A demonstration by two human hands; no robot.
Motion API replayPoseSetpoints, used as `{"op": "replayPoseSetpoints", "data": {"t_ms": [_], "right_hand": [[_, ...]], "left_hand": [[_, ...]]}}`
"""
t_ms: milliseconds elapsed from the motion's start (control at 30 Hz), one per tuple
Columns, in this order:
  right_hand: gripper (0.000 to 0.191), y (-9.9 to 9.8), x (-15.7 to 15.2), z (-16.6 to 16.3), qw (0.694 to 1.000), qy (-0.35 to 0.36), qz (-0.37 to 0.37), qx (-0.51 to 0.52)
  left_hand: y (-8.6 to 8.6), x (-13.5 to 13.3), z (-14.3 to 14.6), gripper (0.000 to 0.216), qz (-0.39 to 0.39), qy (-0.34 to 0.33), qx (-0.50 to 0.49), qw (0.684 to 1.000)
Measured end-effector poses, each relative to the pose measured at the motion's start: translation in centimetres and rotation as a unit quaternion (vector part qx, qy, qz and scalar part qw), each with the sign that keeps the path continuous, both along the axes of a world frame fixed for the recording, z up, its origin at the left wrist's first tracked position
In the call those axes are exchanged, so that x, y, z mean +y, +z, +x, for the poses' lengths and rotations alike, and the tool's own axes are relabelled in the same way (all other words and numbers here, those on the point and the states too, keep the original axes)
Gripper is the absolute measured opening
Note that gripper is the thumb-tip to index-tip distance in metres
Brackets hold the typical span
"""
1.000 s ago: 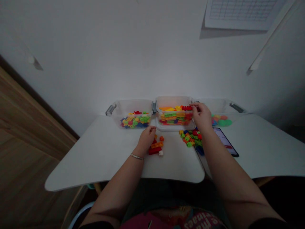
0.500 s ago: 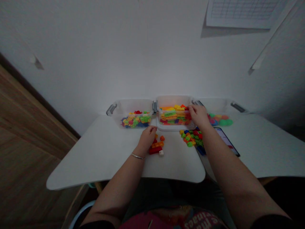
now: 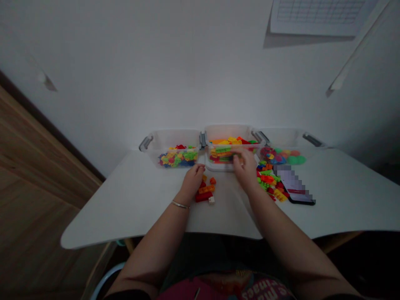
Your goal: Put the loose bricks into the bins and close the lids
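My left hand rests on the white table with its fingers pinched together; whatever may be between them is hidden. Right beside it lie an orange toy building brick, a red brick, a small white brick and a small orange piece. My right hand is in front of the middle clear bin, its fingers smeared by motion. Whether it holds a brick cannot be made out. Long bricks in several colours fill part of that bin.
A clear bin of small colourful pieces stands left, and another with round pieces stands right. Mixed loose bricks lie right of my right hand, beside a phone. The table's front edge curves near my body.
My right hand has moved left and toward me, from the middle bin's right rim to its front. More of the loose bricks and phone now show. My left hand stays put.
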State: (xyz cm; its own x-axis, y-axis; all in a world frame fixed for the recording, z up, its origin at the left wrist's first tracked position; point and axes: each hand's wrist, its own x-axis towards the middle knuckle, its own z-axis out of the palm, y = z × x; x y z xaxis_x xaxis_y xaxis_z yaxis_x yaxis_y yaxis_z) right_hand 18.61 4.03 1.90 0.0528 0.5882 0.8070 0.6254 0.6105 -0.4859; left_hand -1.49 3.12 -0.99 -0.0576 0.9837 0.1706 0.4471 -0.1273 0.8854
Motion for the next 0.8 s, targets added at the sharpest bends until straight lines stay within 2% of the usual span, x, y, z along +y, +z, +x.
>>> {"op": "replayPoseSetpoints", "data": {"t_ms": [67,133,233,333,433,567,800], "right_hand": [[0.022,-1.4,-1.0,-1.5,0.992,0.094,-0.046,-0.074],[0.026,-3.0,-1.5,-2.6,0.975,0.150,-0.102,-0.128],[0.035,-4.8,-1.7,-3.3,0.945,0.203,-0.173,-0.191],[0.039,-5.4,-1.5,-3.3,0.923,0.241,-0.201,-0.220],[0.032,-5.6,-1.1,-3.1,0.922,0.228,-0.214,-0.229],[0.028,-5.6,-0.9,-2.6,0.926,0.174,-0.225,-0.249],[0.027,-4.9,-1.1,-0.9,0.926,0.073,-0.270,-0.255]], "left_hand": [[0.2,0.0,0.3,0.027,0.001,0.002,-0.019,1.000],[0.1,0.1,0.4,0.028,0.001,0.009,-0.048,0.999],[-0.3,0.5,0.5,0.033,-0.007,0.028,-0.110,0.994],[-0.6,0.8,0.4,0.033,-0.005,0.036,-0.137,0.990],[-0.6,0.8,0.5,0.029,0.001,0.032,-0.127,0.991],[-0.3,0.5,0.6,0.023,0.005,0.030,-0.098,0.995],[0.1,0.1,0.4,0.024,0.003,0.012,-0.040,0.999]]}}
